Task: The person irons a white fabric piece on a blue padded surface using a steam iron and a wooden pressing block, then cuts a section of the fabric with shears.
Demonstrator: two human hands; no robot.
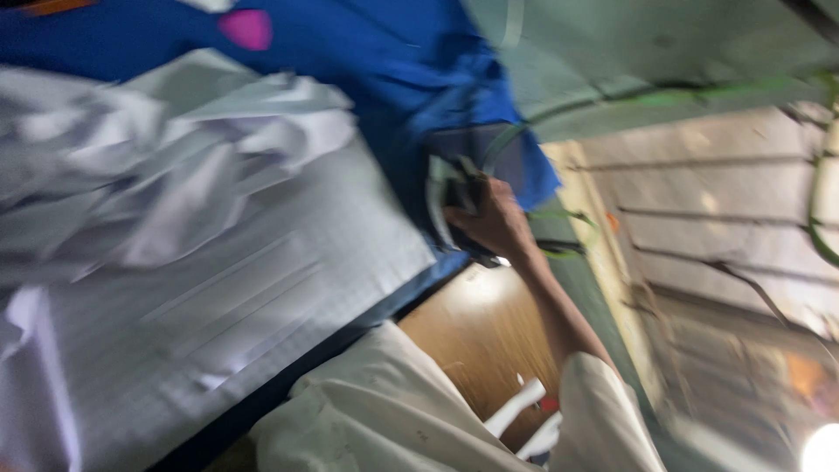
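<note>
The view is tilted and blurred. My right hand (494,218) reaches out from a white sleeve and is closed around a dark object (454,197) with a pale curved edge; what it is I cannot tell. The object lies at the edge of a blue cloth (393,70) spread over the table. A thin green cord (568,236) runs just beyond the hand. Left of the hand is a grey ribbed pad (262,288) with crumpled white fabric (157,157) heaped on it. My left hand is out of sight.
A pink patch (246,28) shows on the blue cloth at the top. A brown wooden panel (481,332) lies below the table edge. A pale green wall (647,52) and a tiled floor (725,227) fill the right side. White garment folds (384,411) are at the bottom.
</note>
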